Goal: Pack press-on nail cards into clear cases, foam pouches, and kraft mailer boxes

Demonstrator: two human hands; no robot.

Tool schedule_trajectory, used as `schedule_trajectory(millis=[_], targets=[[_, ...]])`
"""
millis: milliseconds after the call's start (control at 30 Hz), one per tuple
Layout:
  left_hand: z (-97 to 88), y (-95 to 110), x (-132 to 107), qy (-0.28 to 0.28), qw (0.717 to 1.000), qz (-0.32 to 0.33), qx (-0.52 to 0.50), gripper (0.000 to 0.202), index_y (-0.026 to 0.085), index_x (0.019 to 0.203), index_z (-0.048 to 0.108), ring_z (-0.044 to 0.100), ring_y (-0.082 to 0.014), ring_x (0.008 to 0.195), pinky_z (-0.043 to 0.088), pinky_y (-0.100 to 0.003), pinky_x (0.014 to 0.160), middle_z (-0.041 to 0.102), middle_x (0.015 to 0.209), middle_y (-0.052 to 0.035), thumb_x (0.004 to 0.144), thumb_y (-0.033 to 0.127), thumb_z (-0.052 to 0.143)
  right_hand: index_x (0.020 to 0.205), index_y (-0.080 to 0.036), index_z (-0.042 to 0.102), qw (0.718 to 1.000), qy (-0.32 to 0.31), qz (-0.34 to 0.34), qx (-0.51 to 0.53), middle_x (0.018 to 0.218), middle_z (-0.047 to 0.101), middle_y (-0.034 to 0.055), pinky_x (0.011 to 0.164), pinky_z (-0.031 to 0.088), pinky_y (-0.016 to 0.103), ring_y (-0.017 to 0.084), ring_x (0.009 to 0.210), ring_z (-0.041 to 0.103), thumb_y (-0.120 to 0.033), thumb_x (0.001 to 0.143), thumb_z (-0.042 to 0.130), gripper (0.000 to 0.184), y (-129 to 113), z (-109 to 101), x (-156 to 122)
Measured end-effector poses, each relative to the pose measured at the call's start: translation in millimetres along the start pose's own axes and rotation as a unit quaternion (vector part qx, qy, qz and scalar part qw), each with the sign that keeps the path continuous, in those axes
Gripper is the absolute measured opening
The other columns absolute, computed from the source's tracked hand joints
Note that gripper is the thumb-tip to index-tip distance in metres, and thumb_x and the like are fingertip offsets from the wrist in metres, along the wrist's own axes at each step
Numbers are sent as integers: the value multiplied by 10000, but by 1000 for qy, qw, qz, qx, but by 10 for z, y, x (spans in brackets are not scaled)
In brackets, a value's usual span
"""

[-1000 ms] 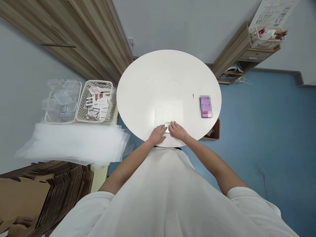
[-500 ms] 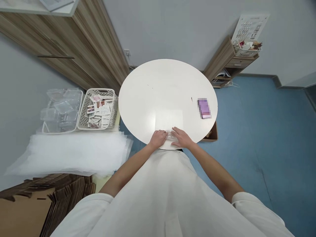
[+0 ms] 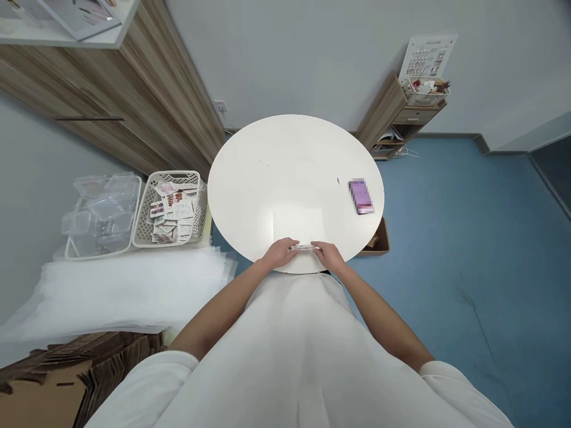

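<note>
A small clear plastic case is held between my two hands close to the near edge of the round white table. My left hand grips its left end, fingers closed on it. At the other end, my right hand pinches the case in the same way. A thin whitish sheet lies flat on the tabletop just beyond the hands. What the case contains is too small to make out.
Right on the table lies a blurred purple item. Left stand a basket of printed cards, a basket of clear boxes and stacked white sheets. Folded cardboard is lower left. An open carton sits below the table's right side.
My hands have drawn slightly apart and now grip the case at its two ends, where the right fingers were spread before. The case looks narrower, as if tilted. The whole view has shifted a little.
</note>
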State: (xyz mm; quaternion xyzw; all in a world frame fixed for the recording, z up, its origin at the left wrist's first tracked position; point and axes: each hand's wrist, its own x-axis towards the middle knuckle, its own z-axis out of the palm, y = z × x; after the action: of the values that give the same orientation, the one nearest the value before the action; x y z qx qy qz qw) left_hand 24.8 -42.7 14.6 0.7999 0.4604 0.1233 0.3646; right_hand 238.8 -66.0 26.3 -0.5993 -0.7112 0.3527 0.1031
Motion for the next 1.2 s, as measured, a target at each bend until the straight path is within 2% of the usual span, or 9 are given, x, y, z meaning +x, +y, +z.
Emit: schedule_trajectory(millis=[233, 400, 600, 667, 733, 867, 1000, 1100, 1200], targets=[[-237, -101, 265, -44, 990, -102, -89, 309, 204, 962, 614, 577, -167, 873, 452, -281, 770, 646, 962, -23, 788, 373, 423, 935, -245, 554, 991, -43, 82, 96, 885, 641, 10, 623, 452, 265, 154, 773, 587, -277, 776, 473, 181, -8, -188, 441], [-294, -203, 407, -90, 976, -183, -81, 286, 207, 901, 639, 582, -178, 867, 464, -266, 722, 655, 951, -12, 772, 355, 431, 834, -213, 577, 988, -54, 98, 102, 943, 629, 23, 669, 443, 259, 155, 848, 570, -253, 743, 487, 135, 19, -128, 759], [-211, -158, 379, -14, 970, -235, 53, 315, 183, 1025, 584, 531, -227, 986, 430, -335, 812, 595, 1073, -72, 741, 201, 452, 853, -201, 584, 990, -63, 103, 74, 963, 630, 41, 711, 436, 282, 177, 887, 566, -257, 748, 480, 158, 60, -23, 908], [-140, -64, 326, 48, 965, -229, 117, 384, 183, 1110, 523, 460, -271, 1076, 389, -412, 850, 523, 1164, -112, 734, 165, 449, 856, -202, 583, 990, -67, 102, 66, 949, 635, 40, 702, 437, 282, 177, 869, 572, -260, 755, 472, 161, 74, -1, 925], [-48, 49, 275, 97, 964, -166, 186, 407, 207, 1140, 487, 383, -277, 1149, 340, -438, 891, 456, 1236, -113, 738, 150, 451, 860, -202, 582, 991, -70, 100, 58, 938, 637, 40, 702, 436, 284, 177, 858, 575, -263, 759, 470, 163, 83, 19, 942], [145, 203, 222, 59, 972, -75, 214, 382, 233, 1145, 458, 380, -258, 1140, 260, -452, 942, 461, 1225, -93, 764, 200, 457, 872, -203, 576, 993, -68, 90, 33, 922, 632, 44, 715, 438, 290, 177, 858, 572, -273, 774, 455, 170, 87, 55, 956], [240, 205, 205, 41, 973, -84, 213, 378, 254, 1170, 430, 400, -255, 1118, 225, -472, 951, 475, 1214, -86, 792, 235, 436, 1013, -196, 527, 998, 17, 61, 1, 1043, 564, 83, 794, 434, 340, 208, 973, 524, -276, 784, 435, 260, 117, 76, 840], [251, 170, 180, 36, 974, -83, 209, 425, 257, 1202, 401, 388, -265, 1132, 230, -473, 946, 449, 1251, -88, 783, 282, 465, 1186, -160, 391, 991, 95, 88, -14, 1203, 438, 137, 887, 397, 393, 244, 1128, 415, -306, 783, 429, 430, 173, 101, 658], [257, 141, 146, 29, 976, -71, 205, 529, 245, 1240, 362, 359, -283, 1161, 264, -459, 925, 403, 1300, -99, 744, 330, 528, 1263, -141, 275, 988, 83, 129, 30, 1242, 389, 160, 844, 440, 362, 234, 1081, 463, -340, 759, 460, 573, 225, 158, 493]])
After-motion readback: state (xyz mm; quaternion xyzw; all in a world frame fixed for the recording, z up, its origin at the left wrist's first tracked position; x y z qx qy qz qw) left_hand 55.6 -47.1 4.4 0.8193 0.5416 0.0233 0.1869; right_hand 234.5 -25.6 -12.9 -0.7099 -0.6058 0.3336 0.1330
